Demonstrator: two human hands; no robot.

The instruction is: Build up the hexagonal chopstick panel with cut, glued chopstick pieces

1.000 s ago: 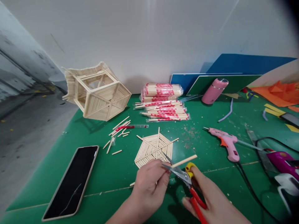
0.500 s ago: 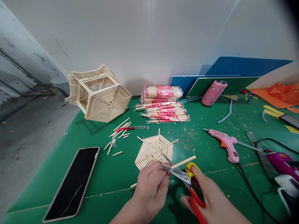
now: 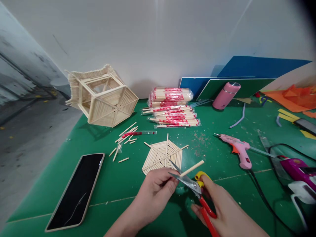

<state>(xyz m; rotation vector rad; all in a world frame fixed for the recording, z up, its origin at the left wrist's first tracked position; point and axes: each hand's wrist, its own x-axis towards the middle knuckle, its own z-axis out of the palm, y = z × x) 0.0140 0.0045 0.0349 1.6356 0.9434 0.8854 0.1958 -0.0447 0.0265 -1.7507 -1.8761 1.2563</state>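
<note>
My left hand (image 3: 154, 194) pinches one end of a short wooden stick (image 3: 192, 168) low in the middle of the view. My right hand (image 3: 222, 210) grips red-handled scissors (image 3: 195, 189) with a yellow part. The open blades sit around the stick close to my left fingertips. Just beyond the hands, a flat hexagon of glued sticks (image 3: 163, 156) lies on the green mat (image 3: 118, 184).
A black phone (image 3: 76, 191) lies at left. Loose sticks (image 3: 124, 140) and a hexagonal stick frame (image 3: 103, 97) are behind it. Wrapped chopstick bundles (image 3: 172, 107) and a pink bottle (image 3: 225, 95) stand at the back. A pink glue gun (image 3: 238, 149) and its cable are at right.
The hands, stick and scissors have stayed almost in place; the stick's free end dipped slightly toward the left hand. The camera shifted a little.
</note>
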